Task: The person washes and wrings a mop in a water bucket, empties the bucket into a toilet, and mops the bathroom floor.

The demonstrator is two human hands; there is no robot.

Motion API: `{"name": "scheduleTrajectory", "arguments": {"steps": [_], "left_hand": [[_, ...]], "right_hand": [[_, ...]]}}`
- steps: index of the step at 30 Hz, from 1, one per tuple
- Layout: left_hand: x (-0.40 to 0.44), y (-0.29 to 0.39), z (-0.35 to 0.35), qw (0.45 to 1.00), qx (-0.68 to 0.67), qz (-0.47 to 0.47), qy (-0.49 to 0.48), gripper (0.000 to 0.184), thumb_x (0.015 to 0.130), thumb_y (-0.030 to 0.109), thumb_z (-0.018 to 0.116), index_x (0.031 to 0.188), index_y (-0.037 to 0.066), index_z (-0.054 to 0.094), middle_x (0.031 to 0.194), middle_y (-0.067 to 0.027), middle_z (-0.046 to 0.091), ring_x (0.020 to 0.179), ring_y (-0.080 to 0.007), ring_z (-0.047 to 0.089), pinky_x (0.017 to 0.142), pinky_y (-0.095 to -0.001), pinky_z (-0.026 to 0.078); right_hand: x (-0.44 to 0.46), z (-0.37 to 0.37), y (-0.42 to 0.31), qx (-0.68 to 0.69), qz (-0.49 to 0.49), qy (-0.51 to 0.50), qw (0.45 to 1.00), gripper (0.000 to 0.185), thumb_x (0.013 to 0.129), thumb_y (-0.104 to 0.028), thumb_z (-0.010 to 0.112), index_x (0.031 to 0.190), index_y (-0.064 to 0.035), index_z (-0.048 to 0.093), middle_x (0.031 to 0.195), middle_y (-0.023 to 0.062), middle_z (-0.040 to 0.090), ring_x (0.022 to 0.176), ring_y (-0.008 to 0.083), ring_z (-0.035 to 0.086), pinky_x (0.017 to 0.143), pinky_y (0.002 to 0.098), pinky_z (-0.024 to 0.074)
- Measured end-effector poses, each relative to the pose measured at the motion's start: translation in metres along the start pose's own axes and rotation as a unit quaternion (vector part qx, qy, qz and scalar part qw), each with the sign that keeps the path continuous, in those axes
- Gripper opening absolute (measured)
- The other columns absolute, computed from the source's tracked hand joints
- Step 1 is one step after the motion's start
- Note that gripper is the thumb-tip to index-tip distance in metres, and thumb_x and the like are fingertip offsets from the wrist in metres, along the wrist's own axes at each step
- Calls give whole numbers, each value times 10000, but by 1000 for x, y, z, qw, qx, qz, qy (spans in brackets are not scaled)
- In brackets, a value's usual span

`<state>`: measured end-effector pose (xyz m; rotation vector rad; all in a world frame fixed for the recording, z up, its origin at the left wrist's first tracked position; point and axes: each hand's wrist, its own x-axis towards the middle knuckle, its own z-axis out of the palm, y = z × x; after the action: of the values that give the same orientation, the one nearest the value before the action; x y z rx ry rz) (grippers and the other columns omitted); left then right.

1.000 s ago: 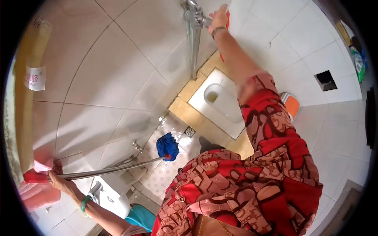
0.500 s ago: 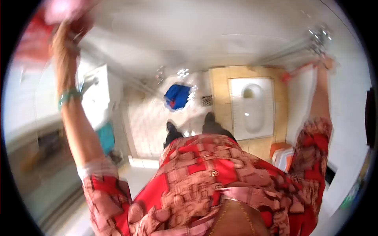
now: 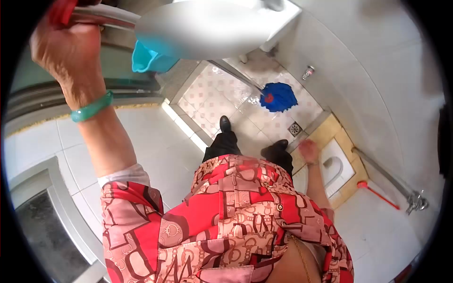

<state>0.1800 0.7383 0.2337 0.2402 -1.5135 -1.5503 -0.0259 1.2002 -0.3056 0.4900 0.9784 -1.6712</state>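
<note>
My left hand (image 3: 71, 61), a green bangle on its wrist, is raised at the upper left and closed around the upper part of a mop. Red material shows at the hand, partly cut off by the view's edge. The mop's metal pole (image 3: 236, 74) runs down behind a blurred patch to a blue mop head (image 3: 279, 97) resting on the wet tiled floor. My right hand (image 3: 309, 151) hangs low beside the squat toilet (image 3: 347, 162), apart from the mop. Motion smears its fingers, and I see nothing clearly in it.
A turquoise bucket (image 3: 150, 59) stands at the upper left, near a white basin (image 3: 285, 23). A floor drain (image 3: 295, 129) lies by the raised toilet step. On the right are a wall pipe with a metal valve (image 3: 417, 202) and a red long-handled tool (image 3: 380, 194). A low tap (image 3: 308, 71) sticks out from the wall.
My right hand has come away from the metal valve on the right wall and dropped beside my body. The view has turned left. My left hand still grips the mop.
</note>
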Motion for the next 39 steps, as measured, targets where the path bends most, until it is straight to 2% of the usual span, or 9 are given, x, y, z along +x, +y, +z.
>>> {"name": "scheduleTrajectory", "arguments": {"steps": [6,8,11,18,20,24,30,32,39], "left_hand": [[-20,-29,-112,998,25,52,-34,491,842,543,368,924,73,486,726,-99,458,683,-224,439,676,-367,384],[-19,-38,-133,991,88,97,-21,430,873,457,357,964,50,461,730,-100,490,675,-211,471,675,-347,412],[1,-49,-176,983,120,138,0,321,887,320,372,917,23,488,720,-106,548,662,-209,532,661,-320,439],[-42,-157,-245,976,165,-134,49,481,767,244,613,1139,27,398,1061,-150,504,913,-222,519,782,-346,425],[-81,-243,-299,932,83,-293,198,378,779,213,615,1083,48,462,1099,-100,486,968,-193,478,767,-315,430],[-111,-306,-406,792,58,-462,394,501,732,319,650,1107,71,430,1021,-100,475,902,-214,485,770,-364,432],[-134,-434,-560,596,-252,-396,652,688,708,411,643,1222,51,361,1126,-163,387,919,-267,474,724,-416,445],[-136,-465,-585,542,-269,-335,722,743,709,438,641,1249,40,323,1205,-193,342,1051,-300,410,811,-471,393],[-127,-508,-643,630,-243,-308,670,452,806,208,543,1178,21,369,1217,-204,338,1079,-343,386,836,-501,414]], "right_hand": [[30,370,106,-20,234,-57,970,680,808,-573,407,1023,72,417,988,231,526,954,361,517,813,500,443],[51,434,128,59,215,-152,963,547,863,-434,402,952,104,437,980,234,519,953,367,510,822,481,444],[123,490,136,224,152,42,962,204,790,-14,320,910,89,449,965,209,517,900,317,528,801,435,451],[169,470,63,279,118,29,953,50,805,20,440,849,38,455,734,74,468,701,172,509,658,316,499],[147,474,40,323,177,88,926,690,743,30,524,1223,58,30,708,117,487,605,202,510,558,298,516],[107,478,31,351,191,111,910,661,717,58,485,1222,34,60,641,85,496,540,191,498,513,303,486],[106,469,20,300,138,105,938,262,692,-2,520,873,-33,333,628,17,439,524,113,432,483,243,402],[98,465,17,333,195,109,916,539,736,-57,520,1177,68,236,666,-18,516,543,77,514,502,242,382],[102,466,11,335,175,148,914,391,731,-63,514,1068,33,342,638,-20,498,538,74,503,497,234,384]]}}
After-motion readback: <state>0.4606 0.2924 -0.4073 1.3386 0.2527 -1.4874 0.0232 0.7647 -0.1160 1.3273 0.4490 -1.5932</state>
